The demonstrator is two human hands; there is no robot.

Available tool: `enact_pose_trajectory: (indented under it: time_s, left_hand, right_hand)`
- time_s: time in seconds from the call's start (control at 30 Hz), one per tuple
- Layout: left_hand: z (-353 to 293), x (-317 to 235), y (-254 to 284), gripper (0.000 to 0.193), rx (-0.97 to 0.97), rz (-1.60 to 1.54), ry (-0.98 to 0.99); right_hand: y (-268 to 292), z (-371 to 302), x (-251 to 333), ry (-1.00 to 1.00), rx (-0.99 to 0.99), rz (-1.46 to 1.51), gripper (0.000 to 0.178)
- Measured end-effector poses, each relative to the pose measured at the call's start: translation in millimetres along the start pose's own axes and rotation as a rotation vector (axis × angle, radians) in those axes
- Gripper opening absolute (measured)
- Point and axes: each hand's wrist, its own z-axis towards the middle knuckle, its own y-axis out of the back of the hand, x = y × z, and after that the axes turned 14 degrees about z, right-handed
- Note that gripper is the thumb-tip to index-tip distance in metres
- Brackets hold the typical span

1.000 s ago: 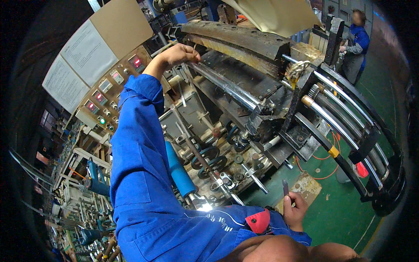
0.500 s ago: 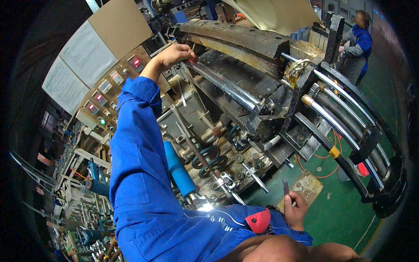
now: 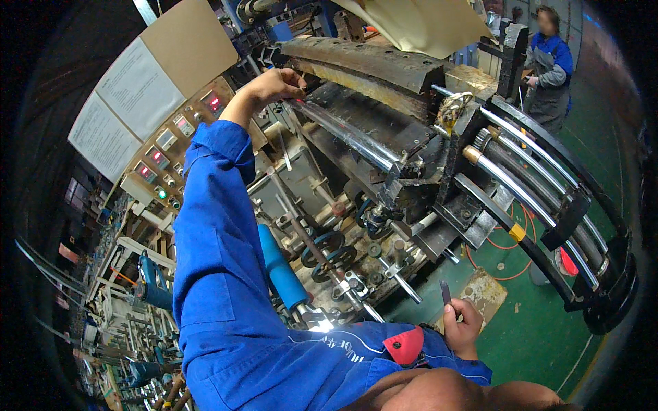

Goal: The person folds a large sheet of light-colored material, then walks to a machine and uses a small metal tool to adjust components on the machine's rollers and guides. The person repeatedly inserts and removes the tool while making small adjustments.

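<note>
My left hand (image 3: 277, 85) reaches far forward on an outstretched arm to the far end of a shiny metal roller (image 3: 349, 133) on the machine. Its fingers are pinched together, and whatever lies between them is too small to tell. A small red spot shows just beneath the fingertips. Low on the right, close to my body, my right hand (image 3: 463, 330) is closed around a short, flat, dark blade-like strip (image 3: 445, 292) that points upward. The strip's lower end is hidden in the fingers.
A heavy dark metal bar (image 3: 363, 61) spans the machine behind the roller. At left stands a control panel (image 3: 164, 154) with lit displays. A blue roller (image 3: 282, 267) lies below my left arm. Curved chrome rods (image 3: 521, 179) jut out right. A co-worker (image 3: 548, 65) stands far right.
The view has shifted slightly, so the machine's right side and the co-worker appear further left. Both hands keep nearly the same place and grip.
</note>
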Motion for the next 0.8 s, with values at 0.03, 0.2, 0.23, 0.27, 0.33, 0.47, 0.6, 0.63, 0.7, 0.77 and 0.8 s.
enact_pose_trajectory:
  time_s: [0.03, 0.2, 0.23, 0.27, 0.33, 0.47, 0.6, 0.63, 0.7, 0.77, 0.8]
  left_hand:
    - [2.3, -0.6, 0.4, 0.02, -0.007, 0.041, 0.001]
    - [7.0, 1.5, -0.3, 0.018, -0.028, 0.066, 0.001]
    - [7.0, 2.0, -0.9, 0.018, -0.044, 0.06, 0.01]
    - [6.8, 2.3, -1.7, 0.018, -0.047, 0.041, 0.009]
    - [7.2, 2.0, -4.2, 0.017, -0.071, 0.054, 0.02]
    - [9.4, -0.6, -10.5, 0.013, -0.146, 0.203, 0.053]
    - [-2.0, -0.1, -5.7, 0.011, -0.1, 0.039, -0.038]
    - [-8.3, 0.0, -1.5, 0.015, -0.073, -0.027, -0.052]
    - [-27.8, 0.3, 6.1, 0.024, -0.11, -0.429, -0.092]
    - [-49.5, -3.2, 6.2, 0.029, -0.181, -0.792, -0.178]
    - [-64.1, -6.1, 6.2, 0.03, -0.248, -0.78, -0.142]
  right_hand:
    - [0.4, -0.2, -0.4, 0.008, -0.002, -0.011, 0.008]
    - [0.3, -0.9, -4.2, 0.108, -0.035, -0.108, 0.008]
    - [0.3, -1.2, -4.8, 0.091, -0.032, -0.102, 0.008]
    - [0.5, -1.6, -5.2, 0.073, -0.03, -0.097, 0.008]
    - [1.0, -2.4, -6.0, 0.039, -0.022, -0.074, 0.008]
    - [2.1, -3.8, -7.9, 0.011, -0.006, -0.028, 0.009]
    - [2.5, -4.0, -9.0, 0.009, -0.019, -0.015, 0.008]
    - [2.3, -4.0, -8.6, 0.007, -0.024, -0.015, 0.008]
    - [1.9, -3.3, -7.5, -0.01, -0.027, -0.012, 0.008]
    - [0.7, -1.6, -5.8, 0.007, -0.019, -0.011, 0.008]
    - [-0.4, -0.4, -5.0, -0.007, -0.012, -0.008, 0.008]
